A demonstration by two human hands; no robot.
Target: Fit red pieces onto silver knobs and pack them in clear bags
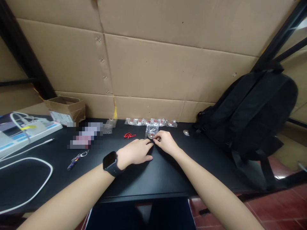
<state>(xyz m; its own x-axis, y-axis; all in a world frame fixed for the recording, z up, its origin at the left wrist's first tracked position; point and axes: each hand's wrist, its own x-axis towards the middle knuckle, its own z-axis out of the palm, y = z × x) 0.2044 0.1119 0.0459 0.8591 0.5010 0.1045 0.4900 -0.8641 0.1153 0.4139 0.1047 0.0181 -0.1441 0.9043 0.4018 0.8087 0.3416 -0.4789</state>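
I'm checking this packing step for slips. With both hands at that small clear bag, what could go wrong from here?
1. The round metal piece pinched at the bag mouth is small; it might slip from the right hand or left hand.
2. The red clip lies close by and might get knocked.

My fingers [157, 138] pinch a crinkly clear plastic bag [152, 129] over a shiny metal disc [151, 136], on a smooth matt black table [148, 179]; rough brown cardboard [168, 64] behind.
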